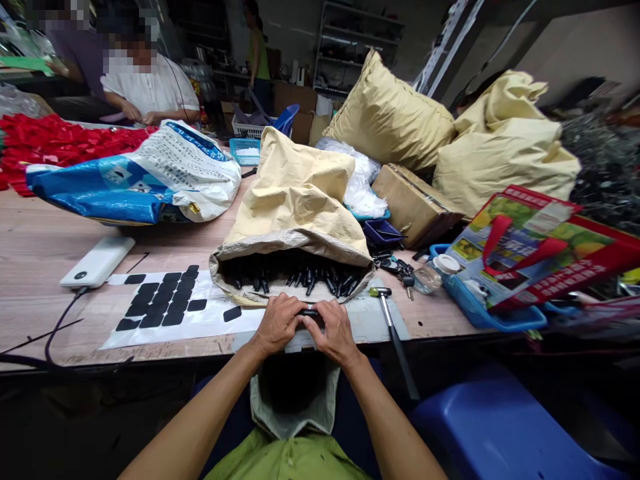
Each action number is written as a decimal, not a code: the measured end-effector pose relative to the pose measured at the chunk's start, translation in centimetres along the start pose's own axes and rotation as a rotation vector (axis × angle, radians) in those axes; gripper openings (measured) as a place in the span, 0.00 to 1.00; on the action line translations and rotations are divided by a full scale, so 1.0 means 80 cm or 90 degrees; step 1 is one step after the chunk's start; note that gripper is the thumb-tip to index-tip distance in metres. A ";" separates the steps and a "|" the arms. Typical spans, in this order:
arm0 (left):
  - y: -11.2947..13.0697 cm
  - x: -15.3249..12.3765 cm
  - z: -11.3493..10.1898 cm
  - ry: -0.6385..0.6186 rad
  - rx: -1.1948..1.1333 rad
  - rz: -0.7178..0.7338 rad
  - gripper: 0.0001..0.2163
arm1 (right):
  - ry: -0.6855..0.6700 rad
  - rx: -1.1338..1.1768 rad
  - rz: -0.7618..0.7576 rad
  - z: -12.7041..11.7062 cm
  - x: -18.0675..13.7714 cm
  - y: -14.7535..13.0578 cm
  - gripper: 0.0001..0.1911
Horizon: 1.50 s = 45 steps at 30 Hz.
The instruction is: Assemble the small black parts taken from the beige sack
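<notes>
Between my two hands, at the table's front edge, is a small black cylindrical part (309, 312). My left hand (280, 323) has its fingers closed on the part's left end. On the other end, my right hand (332, 328) pinches it with thumb and fingers. Just beyond them a cream cloth sack (300, 193) lies with its mouth facing me, and several black pointed parts (310, 280) fill its opening. Below my hands, a second sack (265, 407) hangs open at my lap. A hammer (393, 333) rests to the right, its handle past the table edge.
Left are a sheet of black stickers (170, 300), a white power bank (97, 261) and a blue-white bag (190, 173). Right are a blue basket (475, 300) holding a printed bag, a cardboard box (415, 203) and full sacks (390, 113). A blue stool (505, 427) stands lower right. Co-workers sit behind.
</notes>
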<state>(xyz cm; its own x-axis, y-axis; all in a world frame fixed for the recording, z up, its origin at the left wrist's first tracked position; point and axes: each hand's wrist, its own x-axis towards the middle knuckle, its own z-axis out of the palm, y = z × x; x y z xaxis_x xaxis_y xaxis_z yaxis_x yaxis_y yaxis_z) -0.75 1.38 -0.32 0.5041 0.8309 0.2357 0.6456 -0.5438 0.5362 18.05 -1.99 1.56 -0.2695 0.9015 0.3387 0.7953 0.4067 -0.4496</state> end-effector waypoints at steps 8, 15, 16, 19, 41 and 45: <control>0.009 -0.001 -0.003 -0.004 0.027 0.019 0.09 | 0.004 -0.017 -0.022 0.010 -0.002 -0.003 0.11; 0.011 -0.006 -0.004 0.006 0.031 0.041 0.09 | 0.032 0.067 -0.026 0.018 -0.003 -0.003 0.12; 0.010 -0.006 -0.004 0.009 0.026 0.042 0.09 | 0.030 0.075 -0.023 0.017 -0.003 -0.002 0.13; 0.009 -0.007 -0.005 0.022 -0.003 0.043 0.08 | 0.023 0.109 -0.005 0.013 -0.002 0.001 0.14; 0.010 -0.003 -0.003 0.108 -0.073 -0.014 0.04 | 0.011 0.242 0.042 -0.002 0.003 0.002 0.06; 0.012 -0.002 -0.004 0.122 -0.076 -0.023 0.05 | 0.008 0.242 0.044 -0.001 0.003 0.003 0.06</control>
<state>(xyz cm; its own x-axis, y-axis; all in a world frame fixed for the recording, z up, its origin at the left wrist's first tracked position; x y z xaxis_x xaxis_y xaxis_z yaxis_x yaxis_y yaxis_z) -0.42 0.75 0.44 0.3556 0.8632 0.3582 0.5827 -0.5045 0.6371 18.20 -1.68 1.61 -0.2137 0.9277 0.3062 0.5531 0.3732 -0.7448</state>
